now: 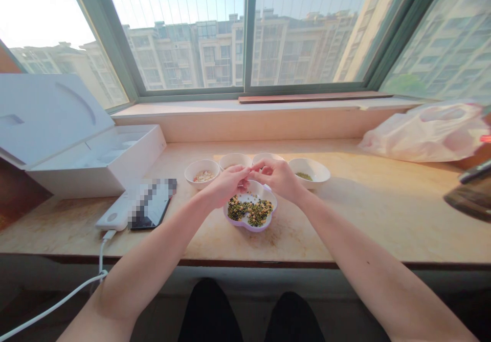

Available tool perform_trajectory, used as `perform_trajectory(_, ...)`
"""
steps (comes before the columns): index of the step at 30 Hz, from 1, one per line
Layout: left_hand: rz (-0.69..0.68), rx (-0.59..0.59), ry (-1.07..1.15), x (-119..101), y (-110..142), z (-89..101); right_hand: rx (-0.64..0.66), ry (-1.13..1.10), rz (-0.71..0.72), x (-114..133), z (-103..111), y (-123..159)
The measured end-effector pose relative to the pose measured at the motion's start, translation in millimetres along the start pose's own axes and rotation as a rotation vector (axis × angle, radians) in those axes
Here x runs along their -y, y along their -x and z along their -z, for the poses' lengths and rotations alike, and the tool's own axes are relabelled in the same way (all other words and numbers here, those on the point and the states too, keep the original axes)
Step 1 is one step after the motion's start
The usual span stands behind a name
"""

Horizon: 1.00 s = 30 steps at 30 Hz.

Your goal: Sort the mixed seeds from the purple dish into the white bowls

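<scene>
We are looking down at a stone-topped table (345, 219) beneath a window (247, 24). Our left hand (224, 186) and right hand (278, 175) are closed into pinches, their fingertips almost meeting in the middle. We cannot tell whether they grip anything small, because the fingers hide it. Both hands sit just above the far side of a white dish (248, 229) with a lilac rim, near the middle of the table.

The dish holds a heap of mixed beans (249, 210), dark green and yellow, and the hands cover part of its far rim. Four white bowls stand in a shallow arc on the far side of the dish. The left bowl (201, 174) holds pale seeds (203, 176). Behind our hands, the second bowl (235, 159) and third bowl (267, 156) are partly hidden, and we cannot make out what they contain. The right bowl (309, 172) holds a thin layer of small green seeds (304, 176).

Farther left, an open white box (95, 168) stands on the table, with a white power bank (115, 211) and a phone (151, 211) beside it. A white cable (76, 296) hangs from the power bank. A crumpled plastic bag (425, 133) lies at the far right of the table.
</scene>
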<state>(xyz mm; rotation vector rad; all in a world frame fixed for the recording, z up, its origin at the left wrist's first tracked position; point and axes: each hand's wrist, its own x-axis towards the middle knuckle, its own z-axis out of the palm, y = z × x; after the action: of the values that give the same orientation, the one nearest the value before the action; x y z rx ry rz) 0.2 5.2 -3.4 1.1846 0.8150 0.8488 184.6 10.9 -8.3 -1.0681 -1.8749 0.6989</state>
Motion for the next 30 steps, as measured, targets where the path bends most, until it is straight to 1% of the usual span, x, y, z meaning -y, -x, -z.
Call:
perform_trajectory(2,0.015,-0.036,-0.021,2.0,0.2,-1.0,-0.007,0.042,-0.007,-1.7,-0.2,-0.3)
perform_trajectory(4,0.003,-0.066,-0.068,3.0,0.5,-1.2,-0.003,0.080,0.018,-3.9,0.6,-0.3)
perform_trajectory(7,-0.050,-0.062,-0.155,3.4,0.2,-0.3,0.005,0.137,0.087,-6.1,1.9,-0.1)
perform_trajectory(9,-0.091,-0.067,-0.274,2.7,0.2,0.7,0.012,0.165,0.133,-6.8,2.6,-0.5)
perform_trajectory(10,-0.121,-0.086,-0.384,1.9,0.5,1.2,0.012,0.175,0.150,-7.4,3.3,-1.1)
perform_trajectory(12,-0.220,-0.139,-0.697,-0.7,2.2,2.3,-0.023,0.192,0.163,-9.4,6.8,-3.3)
perform_trajectory(14,-0.342,-0.153,-1.035,-4.5,5.4,3.2,-0.131,0.217,0.142,-13.2,15.0,-6.8)
perform_trajectory(16,-0.398,-0.077,-1.260,-8.7,9.8,3.6,-0.297,0.258,0.101,-18.2,28.5,-10.9)
perform_trajectory(18,-0.398,0.053,-1.416,-12.4,15.0,3.4,-0.459,0.326,0.060,-23.8,45.4,-14.5)
perform_trajectory(19,-0.383,0.118,-1.478,-14.0,17.6,3.1,-0.512,0.367,0.033,-26.5,54.1,-15.8)
perform_trajectory(20,-0.364,0.172,-1.532,-15.3,20.2,2.7,-0.527,0.419,-0.010,-29.2,62.4,-16.7)
perform_trajectory(22,-0.292,0.237,-1.591,-17.2,24.7,2.1,-0.466,0.563,-0.136,-34.1,76.5,-16.7)
perform_trajectory(25,-0.200,0.287,-1.613,-18.9,28.4,2.2,-0.269,0.764,-0.378,-40.6,90.3,-13.7)
perform_trajectory(27,-0.175,0.326,-1.617,-19.6,29.2,3.0,-0.161,0.828,-0.513,-44.1,95.8,-10.9)
perform_trajectory(30,-0.150,0.381,-1.615,-19.9,29.7,4.4,-0.086,0.862,-0.620,-48.0,102.2,-7.8)
